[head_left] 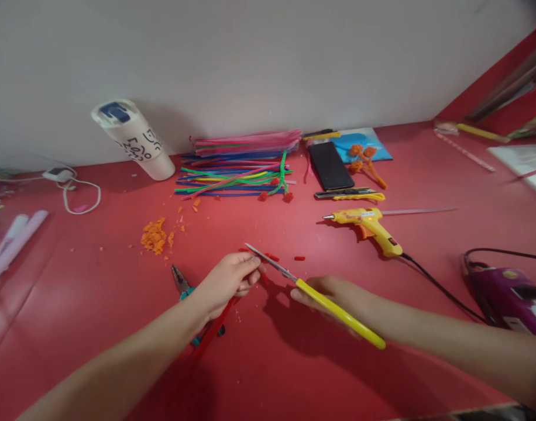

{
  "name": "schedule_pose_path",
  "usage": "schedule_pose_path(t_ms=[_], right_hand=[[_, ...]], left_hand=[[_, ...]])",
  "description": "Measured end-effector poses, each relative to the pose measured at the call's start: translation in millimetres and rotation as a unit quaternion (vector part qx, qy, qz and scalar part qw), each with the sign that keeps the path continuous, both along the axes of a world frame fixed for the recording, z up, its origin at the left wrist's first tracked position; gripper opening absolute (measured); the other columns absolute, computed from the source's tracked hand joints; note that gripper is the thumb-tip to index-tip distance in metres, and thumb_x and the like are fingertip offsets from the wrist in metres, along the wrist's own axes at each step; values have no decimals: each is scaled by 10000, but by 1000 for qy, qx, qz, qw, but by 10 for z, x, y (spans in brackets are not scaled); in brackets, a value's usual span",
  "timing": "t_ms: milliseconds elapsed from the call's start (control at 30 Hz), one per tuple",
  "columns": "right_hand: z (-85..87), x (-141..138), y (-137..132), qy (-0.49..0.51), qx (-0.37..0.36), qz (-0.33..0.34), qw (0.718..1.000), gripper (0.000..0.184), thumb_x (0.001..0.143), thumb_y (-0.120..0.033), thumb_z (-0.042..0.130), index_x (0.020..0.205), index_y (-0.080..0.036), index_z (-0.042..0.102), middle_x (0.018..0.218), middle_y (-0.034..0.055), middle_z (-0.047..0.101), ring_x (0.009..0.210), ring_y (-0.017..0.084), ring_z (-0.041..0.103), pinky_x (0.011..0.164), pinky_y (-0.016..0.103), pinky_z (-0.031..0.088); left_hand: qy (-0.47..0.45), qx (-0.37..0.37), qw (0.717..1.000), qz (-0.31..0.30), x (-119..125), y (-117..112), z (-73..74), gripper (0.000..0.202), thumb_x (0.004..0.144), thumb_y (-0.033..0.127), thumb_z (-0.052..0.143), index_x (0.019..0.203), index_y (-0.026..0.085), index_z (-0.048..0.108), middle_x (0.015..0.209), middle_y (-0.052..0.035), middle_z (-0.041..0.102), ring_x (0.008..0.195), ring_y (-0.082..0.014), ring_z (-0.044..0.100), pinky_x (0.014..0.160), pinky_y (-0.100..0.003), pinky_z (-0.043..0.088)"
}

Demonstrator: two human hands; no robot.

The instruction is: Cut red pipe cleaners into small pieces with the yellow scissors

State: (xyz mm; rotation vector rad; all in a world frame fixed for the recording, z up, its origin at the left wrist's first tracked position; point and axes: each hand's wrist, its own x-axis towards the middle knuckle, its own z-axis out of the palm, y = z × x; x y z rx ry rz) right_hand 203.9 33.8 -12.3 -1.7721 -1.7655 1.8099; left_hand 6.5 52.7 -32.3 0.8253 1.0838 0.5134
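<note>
My right hand (333,295) is closed round scissors with yellow handles (342,310); the narrow blades point up and left. Their tips lie beside the fingers of my left hand (235,278), which is closed in a pinch. From under that hand a red pipe cleaner (222,318) trails toward me, perhaps more than one; the fingers hide part of it. Short red pieces (299,258) lie on the red table just beyond the blades. Pliers with teal handles (180,280) rest partly beneath my left wrist.
A pile of coloured pipe cleaners (237,169) lies by the wall, with a white tumbler (136,140) to its left. Orange fluff (154,235) is at left. To the right are a phone (330,166), a box cutter (349,194) and a corded yellow glue gun (364,225).
</note>
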Motion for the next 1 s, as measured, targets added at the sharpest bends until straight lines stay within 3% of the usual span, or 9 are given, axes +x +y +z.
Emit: schedule_pose_path(t_ms=[100, 200, 433, 600, 800, 900, 1000], right_hand=[[71, -29, 88, 12, 33, -10, 999, 254, 686, -412, 544, 644, -193, 422, 436, -89, 363, 369, 58, 344, 375, 198, 257], [83, -89, 151, 85, 57, -45, 994, 242, 693, -383, 554, 704, -199, 398, 430, -107, 365, 364, 53, 355, 367, 179, 265], [-122, -144, 32, 219, 22, -24, 975, 276, 732, -432, 532, 674, -179, 439, 488, -93, 369, 369, 39, 354, 349, 160, 309], [-169, -108, -55, 185, 16, -12, 983, 286, 781, -429, 451, 658, -172, 439, 502, -69, 396, 386, 51, 363, 363, 179, 307], [-143, -75, -46, 95, 188, 89, 974, 98, 759, -261, 466, 736, -166, 458, 679, 5, 529, 602, 107, 469, 567, 229, 369], [-125, -89, -28, 86, 191, 114, 971, 58, 721, -221, 496, 724, -168, 474, 664, 6, 532, 585, 110, 458, 558, 231, 353], [-86, -98, -11, 105, 186, 135, 968, 70, 740, -223, 463, 691, -174, 452, 640, -12, 504, 567, 97, 434, 531, 214, 346]], left_hand=[[20, 27, 999, -19, 34, -64, 79, 241, 806, 342, 417, 714, 140, 510, 510, 61, 385, 377, -22, 229, 375, -175, 141], [30, 33, 998, -38, 113, -146, 155, 254, 808, 356, 420, 695, 144, 503, 492, 65, 377, 382, -28, 244, 379, -178, 167], [0, 14, 998, -68, 193, -316, 215, 241, 806, 348, 418, 706, 146, 504, 490, 63, 371, 397, -42, 259, 393, -190, 178], [-7, 13, 996, -93, 200, -372, 203, 179, 781, 277, 427, 719, 142, 526, 516, 50, 399, 417, -52, 280, 413, -200, 197], [41, -6, 995, -86, 274, -395, 174, 85, 737, 191, 453, 705, 148, 518, 555, 48, 411, 479, -63, 349, 484, -190, 284], [46, -19, 995, -81, 268, -396, 152, 40, 706, 186, 498, 696, 152, 515, 597, 42, 423, 531, -69, 392, 533, -191, 326], [51, -14, 990, -130, 219, -374, 142, 102, 739, 233, 472, 713, 147, 521, 561, 45, 425, 471, -59, 351, 460, -183, 272]])
